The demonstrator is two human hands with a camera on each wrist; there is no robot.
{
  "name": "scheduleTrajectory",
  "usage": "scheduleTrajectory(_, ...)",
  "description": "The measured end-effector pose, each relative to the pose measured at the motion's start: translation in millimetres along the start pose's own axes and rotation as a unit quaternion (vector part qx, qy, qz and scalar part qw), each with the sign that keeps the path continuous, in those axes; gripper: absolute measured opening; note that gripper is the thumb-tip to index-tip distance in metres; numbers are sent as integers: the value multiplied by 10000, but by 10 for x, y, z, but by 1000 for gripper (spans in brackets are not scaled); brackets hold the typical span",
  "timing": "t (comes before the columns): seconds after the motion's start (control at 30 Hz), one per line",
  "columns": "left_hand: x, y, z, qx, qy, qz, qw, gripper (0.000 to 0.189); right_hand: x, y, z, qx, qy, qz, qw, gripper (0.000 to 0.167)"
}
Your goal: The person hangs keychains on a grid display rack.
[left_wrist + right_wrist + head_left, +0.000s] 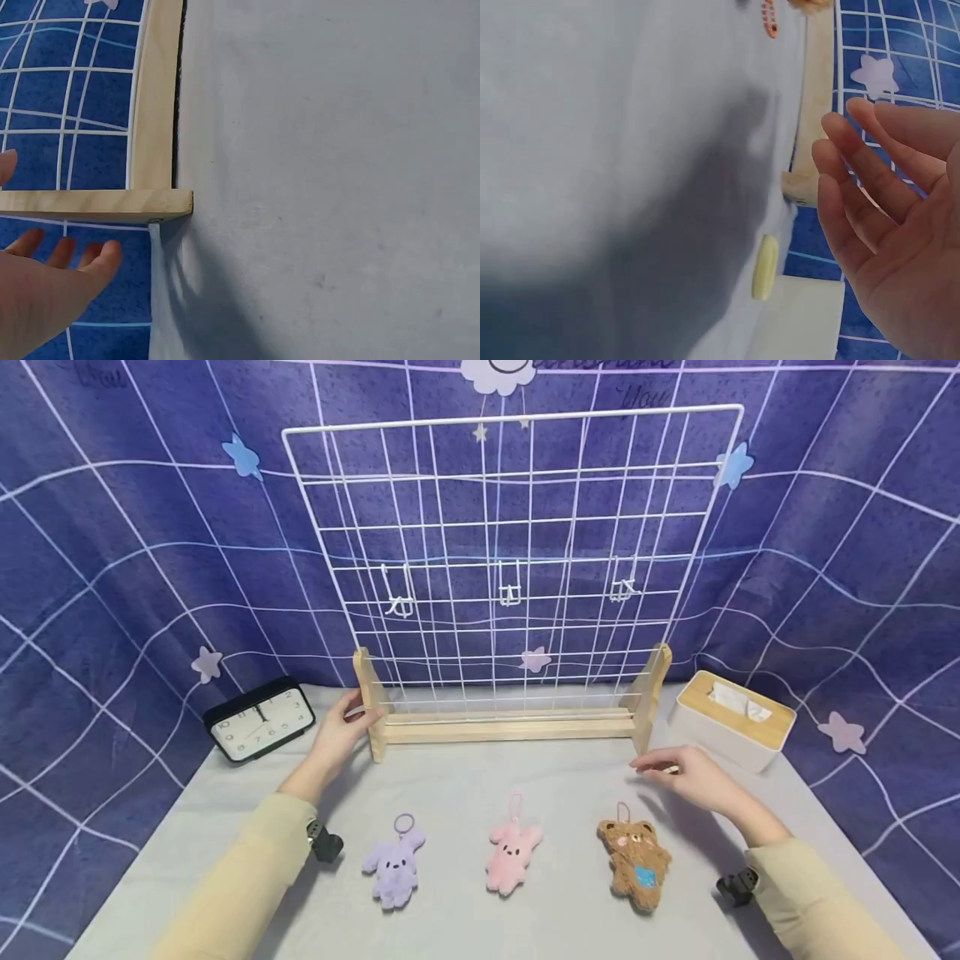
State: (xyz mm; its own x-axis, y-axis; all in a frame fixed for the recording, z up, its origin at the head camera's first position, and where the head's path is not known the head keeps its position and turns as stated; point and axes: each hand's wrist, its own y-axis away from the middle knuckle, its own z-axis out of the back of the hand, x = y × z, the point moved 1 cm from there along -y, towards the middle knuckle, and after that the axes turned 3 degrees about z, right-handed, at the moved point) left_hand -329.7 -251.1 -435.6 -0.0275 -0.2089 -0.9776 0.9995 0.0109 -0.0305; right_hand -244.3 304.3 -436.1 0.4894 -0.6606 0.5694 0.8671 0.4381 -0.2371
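Note:
My left hand (341,735) is at the left end of a wooden stand (510,729), which holds up a white wire grid panel (510,539). In the left wrist view its thumb lies on one side of the wooden end piece (97,202), with its loosely bent fingers (101,262) on the other side, a gap between them and the wood. Near the stand's right end my right hand (693,777) hovers over the table, fingers apart and holding nothing. A brown bear plush keychain (639,864) lies below it; a pink plush (513,857) and a purple plush (395,870) lie further left.
Three white hooks, a left one (400,604), a middle one (510,595) and a right one (622,591), hang on the grid. A black-framed clock (260,722) stands left, a tissue box (727,735) right. A pale yellow oblong piece (765,268) lies near the box.

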Motion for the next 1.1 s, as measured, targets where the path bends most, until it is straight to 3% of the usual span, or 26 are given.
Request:
scheduleTrajectory(0.27,-30,-9,52,-7,57,25,10000,74,-7,-117,-99,517,-523,267,9969,14)
scheduleTrajectory(0.37,-150,68,38,62,223,141,9996,72,-14,-132,-168,699,-766,320,9941,12)
scheduleTrajectory(0.47,-165,76,27,78,325,164,9993,72,-4,-127,-213,789,-841,275,9929,12)
scheduleTrajectory(0.63,14,-40,21,-73,238,81,9997,72,21,-134,-262,964,-849,58,9917,11)
scheduleTrajectory(0.8,77,-81,-3,-78,329,89,9994,71,16,-138,-316,1128,-857,-170,9898,12)
scheduleTrajectory(1.1,150,-136,-65,-55,426,83,9990,66,2,-89,-397,1079,-729,-28,9915,13)
